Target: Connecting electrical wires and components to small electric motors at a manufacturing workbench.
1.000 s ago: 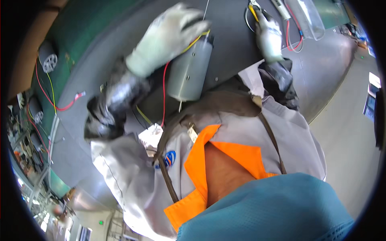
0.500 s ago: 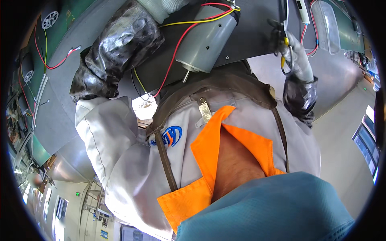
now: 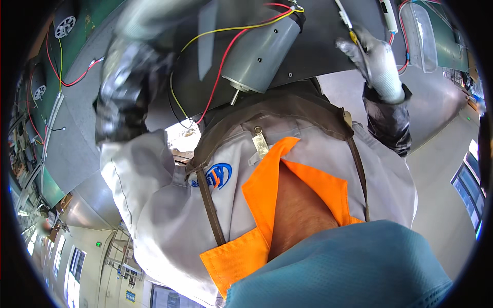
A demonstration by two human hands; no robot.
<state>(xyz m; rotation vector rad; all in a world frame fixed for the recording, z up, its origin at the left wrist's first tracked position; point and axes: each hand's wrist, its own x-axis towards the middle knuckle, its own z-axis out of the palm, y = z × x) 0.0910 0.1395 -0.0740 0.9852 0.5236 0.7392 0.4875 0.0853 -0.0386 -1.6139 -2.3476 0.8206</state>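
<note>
Motor (image 3: 261,54), one nearest, right hand (image 3: 382,66) grasping one tool (image 3: 353,36), left hand (image 3: 149,19) blurred, grip unclear

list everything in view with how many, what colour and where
central motor: 1, grey, top centre
side motors: at least 2, grey, far left
wires: several, mostly red and yellow, around the motors and at upper right
flat strip: 1, grey, left of the central motor, blurred
work surface: 1, dark grey, beneath the central motor
slim tool: 1, silvery and yellow, upper right
pen-shaped device: 1, white, upper right
tray: 1, clear, upper right
apron: 1, brown, centre
jacket: 1, grey with orange collar, centre
mask: 1, blue, bottom
left hand: 1, white-gloved, upper left, blurred
right hand: 1, white-gloved, upper right, holding the slim tool
</note>
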